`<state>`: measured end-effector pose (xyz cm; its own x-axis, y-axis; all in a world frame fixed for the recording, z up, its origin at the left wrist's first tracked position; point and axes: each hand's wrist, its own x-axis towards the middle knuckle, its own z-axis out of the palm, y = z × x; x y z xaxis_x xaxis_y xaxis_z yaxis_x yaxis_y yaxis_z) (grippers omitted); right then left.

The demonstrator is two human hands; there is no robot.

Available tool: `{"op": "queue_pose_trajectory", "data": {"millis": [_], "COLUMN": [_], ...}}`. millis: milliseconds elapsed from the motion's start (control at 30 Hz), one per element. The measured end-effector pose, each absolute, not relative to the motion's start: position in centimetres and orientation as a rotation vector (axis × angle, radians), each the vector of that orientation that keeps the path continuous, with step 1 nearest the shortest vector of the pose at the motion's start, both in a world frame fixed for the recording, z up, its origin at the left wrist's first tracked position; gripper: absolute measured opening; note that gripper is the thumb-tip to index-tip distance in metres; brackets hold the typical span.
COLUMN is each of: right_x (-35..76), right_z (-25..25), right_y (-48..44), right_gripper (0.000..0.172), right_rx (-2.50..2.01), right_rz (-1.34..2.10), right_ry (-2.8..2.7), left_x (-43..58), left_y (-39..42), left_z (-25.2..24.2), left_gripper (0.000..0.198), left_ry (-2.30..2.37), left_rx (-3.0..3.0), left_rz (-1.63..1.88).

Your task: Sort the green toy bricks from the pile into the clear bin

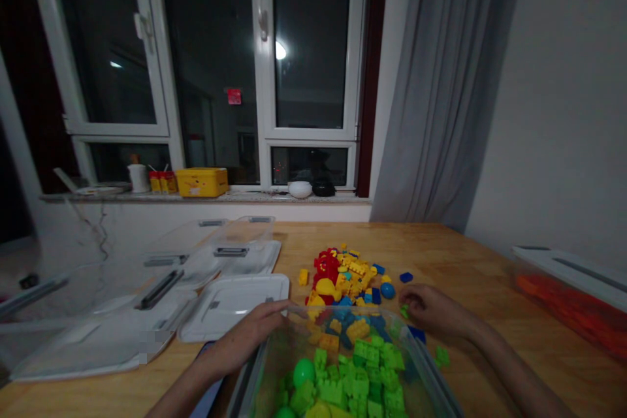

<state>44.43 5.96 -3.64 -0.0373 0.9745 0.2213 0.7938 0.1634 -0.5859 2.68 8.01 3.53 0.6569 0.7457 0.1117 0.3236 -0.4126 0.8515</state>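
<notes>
A clear plastic box (426,372) stands at the near edge of the table, with green bricks (360,382) and a green ball (304,372) inside. My left hand (267,323) is closed on the box's far left rim. To the right of the box, my right hand (424,307) has its fingers curled around a small green brick (404,310) just above the table. Beyond the box lies a pile of yellow, red and blue bricks (355,274). One more green brick (442,356) rests on the wood, nearer than my right hand.
Empty clear boxes (245,228) and a white lid (235,304) cover the left side of the table (411,238). A container of orange pieces (573,304) sits at the right edge. On the windowsill is a yellow box (202,181).
</notes>
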Motion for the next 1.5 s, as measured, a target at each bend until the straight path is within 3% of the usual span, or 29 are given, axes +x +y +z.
{"op": "queue_pose_trajectory", "data": {"millis": [133,367,733,1067,1367,1500], "right_x": [43.5,41.5,38.1,38.4,42.0,42.4], "right_z": [-2.0,0.5,0.0,0.1,-2.4,-3.8], "right_y": [5.7,4.6,3.0,3.2,5.8,5.7], "right_gripper": [0.025,0.042,0.034,0.03,0.024,0.022], "right_rx": [-1.489,-1.22,-1.009,-1.032,-1.519,-1.617], "right_rz": [0.493,0.727,1.032,0.987,0.391,0.508], "right_ry": [-1.704,-1.448,-1.419,-1.462,-1.815,-1.978], "left_x": [2.5,2.2,2.5,2.4,2.5,2.7], "left_y": [8.2,8.7,8.4,8.3,8.3,8.0], "left_z": [3.4,2.6,3.0,3.1,3.1,3.6], "left_gripper": [0.035,0.037,0.039,0.037,0.038,0.039], "left_ry": [0.839,0.82,0.821,0.851,0.832,0.799], "left_rx": [2.005,1.997,2.012,1.997,1.985,2.01], "left_rz": [0.618,0.652,0.657,0.634,0.632,0.627]}}
